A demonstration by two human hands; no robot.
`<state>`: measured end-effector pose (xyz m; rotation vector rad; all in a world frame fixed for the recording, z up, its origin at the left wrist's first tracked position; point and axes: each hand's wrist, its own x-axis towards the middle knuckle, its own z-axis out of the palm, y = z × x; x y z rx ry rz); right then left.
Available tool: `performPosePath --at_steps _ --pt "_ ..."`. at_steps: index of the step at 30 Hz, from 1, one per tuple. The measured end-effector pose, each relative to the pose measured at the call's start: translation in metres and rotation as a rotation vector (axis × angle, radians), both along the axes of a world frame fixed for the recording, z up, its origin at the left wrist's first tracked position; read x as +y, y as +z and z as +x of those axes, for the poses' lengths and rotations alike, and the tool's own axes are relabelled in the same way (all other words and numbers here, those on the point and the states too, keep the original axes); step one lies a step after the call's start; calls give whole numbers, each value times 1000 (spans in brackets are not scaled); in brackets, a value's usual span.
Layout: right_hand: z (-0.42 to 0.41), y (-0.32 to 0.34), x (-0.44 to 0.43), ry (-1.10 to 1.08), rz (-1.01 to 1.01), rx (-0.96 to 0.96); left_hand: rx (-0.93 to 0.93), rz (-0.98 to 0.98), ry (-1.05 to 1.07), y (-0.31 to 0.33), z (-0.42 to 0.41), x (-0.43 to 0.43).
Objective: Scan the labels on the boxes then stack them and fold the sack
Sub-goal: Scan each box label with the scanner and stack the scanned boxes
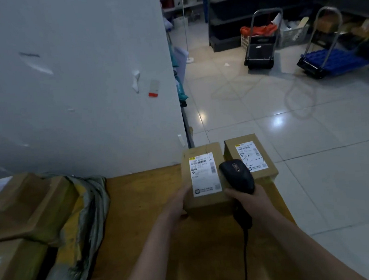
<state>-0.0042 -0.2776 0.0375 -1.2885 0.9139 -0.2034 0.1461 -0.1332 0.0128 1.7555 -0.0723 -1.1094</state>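
A brown cardboard box (203, 202) with a white label (204, 174) on top is held by my left hand (182, 202), which grips its near left side. My right hand (250, 198) grips a black corded barcode scanner (237, 176), its head hovering over the box's right edge. A second labelled box (251, 157) with pen marks on its label sits just right of the first, at the table's far right corner. A grey and yellow sack (84, 214) lies crumpled on the left of the wooden table (144, 208), holding several more cardboard boxes (26, 205).
A white wall (77, 81) rises right behind the table. The table's right edge drops to a glossy tiled floor (310, 142). Two hand trolleys (260, 51) (326, 62), crates and dark shelving stand at the far right.
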Motion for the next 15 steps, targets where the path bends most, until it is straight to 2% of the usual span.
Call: performPosePath --at_steps 3,9,15 --pt "-11 18 5 -56 44 -95 -69 -109 109 23 -11 7" --pt "-36 43 25 -117 44 -199 -167 -182 315 44 -54 14" --pt "-61 54 53 -20 -38 -287 -279 -302 403 68 -99 40"
